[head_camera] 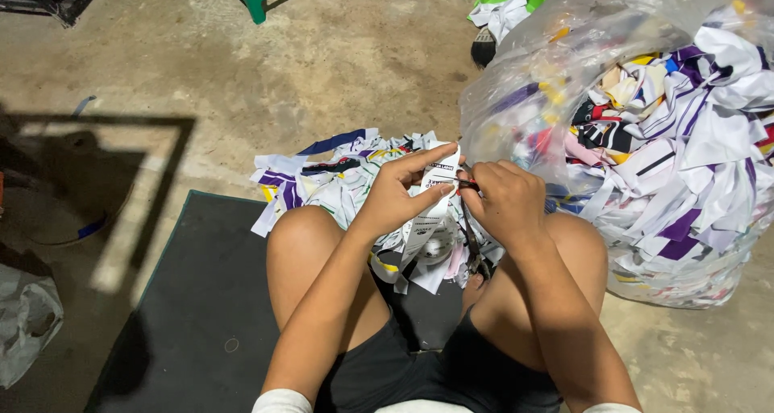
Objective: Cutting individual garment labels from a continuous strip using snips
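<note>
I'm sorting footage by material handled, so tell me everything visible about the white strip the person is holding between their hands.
The white strip looks like thin printed fabric or label material, white with dark print near its top. It hangs roughly upright between the knees, its lower end trailing into the scrap pile. The left hand pinches its upper edge with fingers and thumb; the right hand meets it from the other side, holding a small red-handled tool against it.

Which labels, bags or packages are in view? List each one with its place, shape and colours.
Label strip: pinched between left hand and right hand, narrow, white with black print.
Clear plastic bag: right of the knees, bulging, stuffed with white, purple and black strips.
Loose strip pile: on the floor ahead of the knees, same colours.
Crumpled plastic bag: far left, greyish.
</note>
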